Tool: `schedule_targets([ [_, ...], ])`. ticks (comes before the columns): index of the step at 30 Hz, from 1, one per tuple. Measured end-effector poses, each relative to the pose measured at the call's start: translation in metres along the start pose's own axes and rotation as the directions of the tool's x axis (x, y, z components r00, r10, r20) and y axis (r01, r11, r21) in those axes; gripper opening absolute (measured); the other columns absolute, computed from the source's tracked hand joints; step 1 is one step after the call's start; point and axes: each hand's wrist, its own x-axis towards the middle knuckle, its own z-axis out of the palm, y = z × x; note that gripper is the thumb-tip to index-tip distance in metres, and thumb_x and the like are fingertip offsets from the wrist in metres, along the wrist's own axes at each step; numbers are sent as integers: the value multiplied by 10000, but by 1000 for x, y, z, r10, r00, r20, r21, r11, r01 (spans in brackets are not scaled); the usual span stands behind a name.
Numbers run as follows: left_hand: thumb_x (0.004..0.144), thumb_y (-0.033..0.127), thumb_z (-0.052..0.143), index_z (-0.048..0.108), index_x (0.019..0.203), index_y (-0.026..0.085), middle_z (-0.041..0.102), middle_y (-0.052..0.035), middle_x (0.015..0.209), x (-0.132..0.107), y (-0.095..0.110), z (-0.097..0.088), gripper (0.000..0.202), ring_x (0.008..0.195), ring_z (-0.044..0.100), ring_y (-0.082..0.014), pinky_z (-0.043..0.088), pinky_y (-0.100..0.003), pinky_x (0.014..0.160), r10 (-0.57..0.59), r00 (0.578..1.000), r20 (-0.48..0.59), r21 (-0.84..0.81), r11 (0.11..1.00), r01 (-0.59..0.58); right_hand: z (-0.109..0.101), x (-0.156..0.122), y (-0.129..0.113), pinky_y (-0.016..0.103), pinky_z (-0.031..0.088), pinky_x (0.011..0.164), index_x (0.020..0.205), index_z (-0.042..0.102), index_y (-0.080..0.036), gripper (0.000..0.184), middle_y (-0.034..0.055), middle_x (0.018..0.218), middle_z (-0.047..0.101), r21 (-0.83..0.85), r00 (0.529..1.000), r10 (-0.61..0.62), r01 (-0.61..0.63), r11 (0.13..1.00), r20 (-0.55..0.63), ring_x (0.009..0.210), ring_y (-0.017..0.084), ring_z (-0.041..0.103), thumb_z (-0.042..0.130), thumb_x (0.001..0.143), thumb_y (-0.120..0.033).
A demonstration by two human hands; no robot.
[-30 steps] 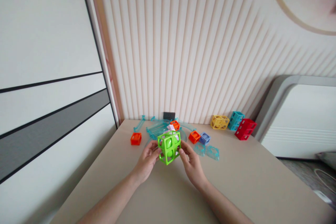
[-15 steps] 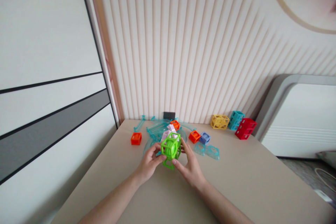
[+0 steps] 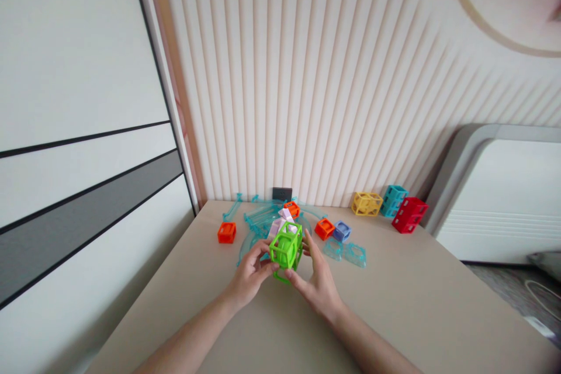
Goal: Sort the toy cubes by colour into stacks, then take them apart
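Note:
Between my two hands is a bright green open-frame toy block piece (image 3: 286, 246), made of joined cube frames, one above the other. My left hand (image 3: 250, 273) grips its left side, fingers curled behind and thumb at the lower front. On the right side, my right hand (image 3: 319, 281) holds it with the thumb low in front and the fingers at the far edge. Just behind the green piece lie pale pink pieces (image 3: 280, 223), partly hidden by it. Clear teal track pieces (image 3: 263, 215) spread out beyond them.
Orange cubes (image 3: 227, 232) lie left, behind and right of the hands. A blue-violet cube (image 3: 342, 231) and flat clear teal plates (image 3: 355, 254) are at the right. Farther right stand yellow (image 3: 367, 203), teal (image 3: 394, 201) and red (image 3: 409, 215) block stacks. A ribbed wall (image 3: 272, 99) bounds the back.
The green piece has turned slightly in my hands, and my right thumb has shifted a little to the left. The other pieces stay where they were.

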Motion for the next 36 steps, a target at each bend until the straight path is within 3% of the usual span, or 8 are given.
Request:
schedule_targets([
  [10,797,313,776,621,856,185,573,-51,1033,-3,3,3,209,983,604,-215,543,-298,788,4,999,-40,19,1000,-4,0,2,-1,497,532,974,1562,278,-219,882,178,1383,578,43,999,-19,21,999,-36,1146,326,638,698,844,-513],
  [23,833,303,745,609,906,197,536,-61,1102,-7,0,2,187,1055,594,-234,539,-308,828,25,1000,-13,39,999,-25,0,0,-4,508,537,957,1526,362,-196,868,183,1373,583,37,997,-22,25,999,-71,1135,337,635,727,809,-520],
  [36,783,345,791,628,868,196,561,-62,1076,-8,2,3,236,1016,591,-221,533,-320,859,50,998,-44,29,998,-48,-2,0,-8,467,545,943,1534,343,-215,879,160,1370,580,14,996,-42,43,999,-78,1107,322,635,733,794,-488],
])
